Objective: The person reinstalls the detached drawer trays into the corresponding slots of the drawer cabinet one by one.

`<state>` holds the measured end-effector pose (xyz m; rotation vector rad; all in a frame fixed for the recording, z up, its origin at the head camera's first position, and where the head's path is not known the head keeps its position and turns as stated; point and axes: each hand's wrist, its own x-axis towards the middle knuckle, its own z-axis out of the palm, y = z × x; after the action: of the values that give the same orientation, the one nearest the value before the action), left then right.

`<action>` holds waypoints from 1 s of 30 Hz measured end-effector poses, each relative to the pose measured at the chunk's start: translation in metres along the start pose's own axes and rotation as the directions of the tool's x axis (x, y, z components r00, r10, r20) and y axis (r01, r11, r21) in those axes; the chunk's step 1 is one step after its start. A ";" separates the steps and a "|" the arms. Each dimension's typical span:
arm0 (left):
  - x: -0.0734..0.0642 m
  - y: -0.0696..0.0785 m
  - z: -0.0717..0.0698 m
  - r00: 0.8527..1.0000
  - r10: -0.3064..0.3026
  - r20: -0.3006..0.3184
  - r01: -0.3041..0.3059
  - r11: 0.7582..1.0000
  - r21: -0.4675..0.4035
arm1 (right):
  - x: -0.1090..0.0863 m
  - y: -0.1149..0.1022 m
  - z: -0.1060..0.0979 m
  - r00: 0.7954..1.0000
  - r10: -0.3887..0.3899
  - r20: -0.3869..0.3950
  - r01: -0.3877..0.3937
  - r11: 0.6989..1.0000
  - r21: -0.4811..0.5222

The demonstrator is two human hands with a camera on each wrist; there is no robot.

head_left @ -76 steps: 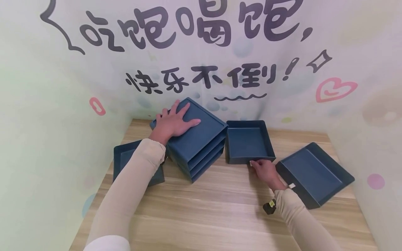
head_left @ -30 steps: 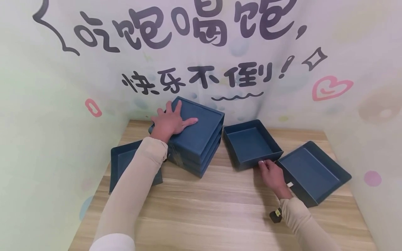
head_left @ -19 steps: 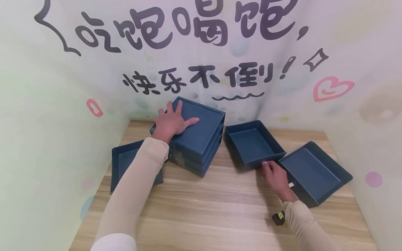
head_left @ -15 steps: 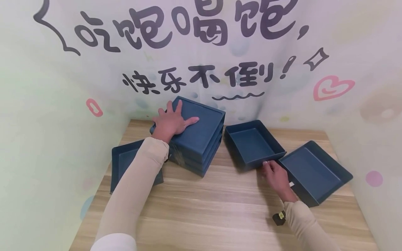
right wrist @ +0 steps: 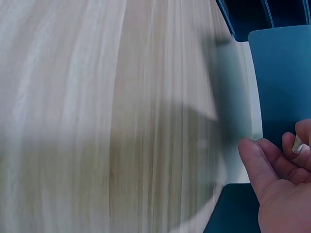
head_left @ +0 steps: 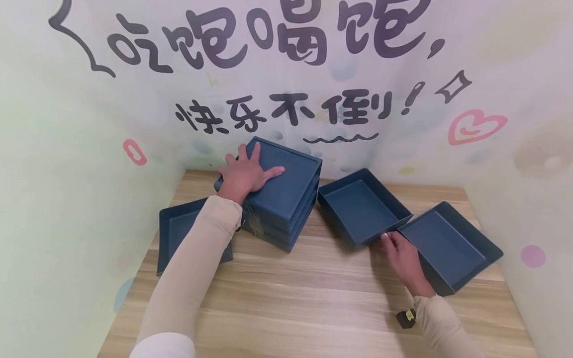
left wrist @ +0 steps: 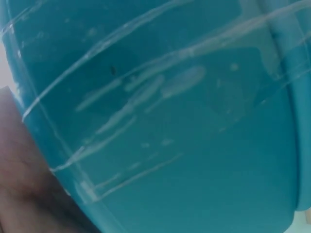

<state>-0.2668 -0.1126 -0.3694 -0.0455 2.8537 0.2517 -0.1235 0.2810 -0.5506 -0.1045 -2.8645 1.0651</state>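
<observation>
Head view alone shows the left hand [head_left: 243, 174] splayed on the smooth blue cabinet [head_left: 288, 186]; the right hand [head_left: 403, 257] pinches a boxy drawer [head_left: 361, 211].

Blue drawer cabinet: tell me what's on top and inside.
The left hand rests on top of the blue drawer cabinet, covering part of it. The side openings look dark; whatever may lie deeper inside them cannot be seen.

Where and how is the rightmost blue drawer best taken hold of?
Probably pinch the rim of its far-right wall, coming from the right: the rightmost drawer lies open side up, that thin wall stands free, while the right hand and neighbouring drawer crowd its left.
</observation>
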 end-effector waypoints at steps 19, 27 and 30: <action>-0.001 0.003 0.001 1.000 -0.006 -0.027 0.006 1.000 0.014 | -0.011 0.012 -0.018 0.998 -0.050 0.025 0.051 0.998 -0.041; 0.000 0.006 0.004 0.997 -0.047 -0.057 0.046 0.999 -0.020 | -0.012 0.014 -0.018 0.997 -0.067 0.042 0.068 0.997 -0.035; 0.000 0.006 0.005 0.996 -0.054 -0.067 0.052 0.998 -0.034 | -0.011 0.013 -0.019 0.997 -0.063 0.050 0.064 0.997 -0.032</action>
<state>-0.2661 -0.1055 -0.3730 -0.1386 2.9108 0.2901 -0.1103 0.3026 -0.5456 0.0105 -2.9083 1.0227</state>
